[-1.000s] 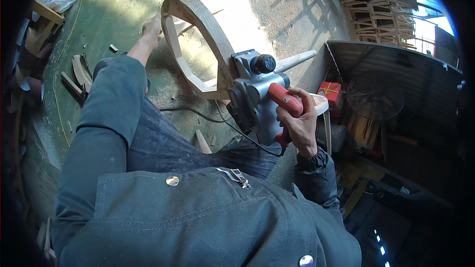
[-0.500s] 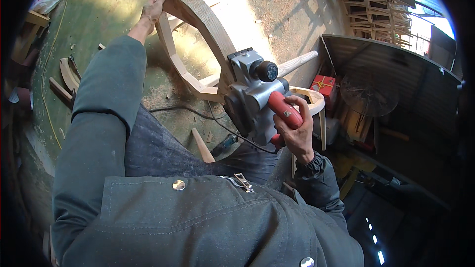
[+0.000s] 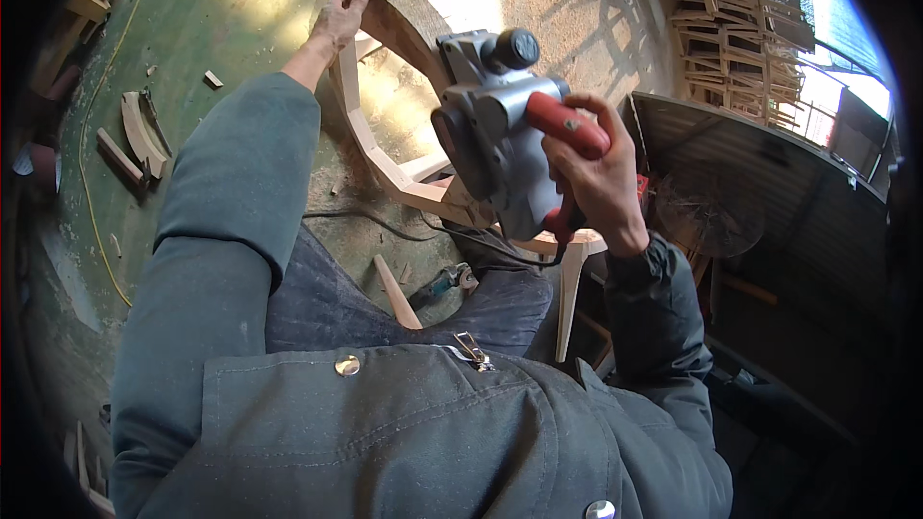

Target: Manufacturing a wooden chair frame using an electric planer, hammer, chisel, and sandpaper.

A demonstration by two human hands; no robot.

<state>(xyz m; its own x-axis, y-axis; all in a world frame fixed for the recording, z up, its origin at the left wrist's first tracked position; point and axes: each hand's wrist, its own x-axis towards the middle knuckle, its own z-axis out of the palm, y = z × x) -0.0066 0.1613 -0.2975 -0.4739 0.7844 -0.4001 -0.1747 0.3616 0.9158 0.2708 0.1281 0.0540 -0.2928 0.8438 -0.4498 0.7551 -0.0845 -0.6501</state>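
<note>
My left hand (image 3: 338, 21) is closed round the upper end of a curved pale wooden frame (image 3: 358, 127), which looks like part of a chair. The frame lies in front of my knees, with a tapered leg (image 3: 569, 303) pointing toward me. My right hand (image 3: 608, 178) grips the red handle of a silver electric planer (image 3: 510, 115) with a black front knob. Tilted on its side, the planer hides part of the frame's right side. Whether its sole touches the wood I cannot tell. A dark cord (image 3: 385, 223) runs from the planer's handle across the floor.
Between my legs lie a tapered wooden piece (image 3: 396, 290) and a teal power tool (image 3: 437, 286). Curved offcuts (image 3: 142, 135) rest on the green floor at left, near a thin yellow cord (image 3: 88, 183). Wooden frames (image 3: 721, 53) are stacked far right, behind a corrugated metal sheet (image 3: 769, 149).
The planer has moved slightly up and right in view and tilted in my right hand. My left hand and the frame's top appear further right; my left hand keeps its grip.
</note>
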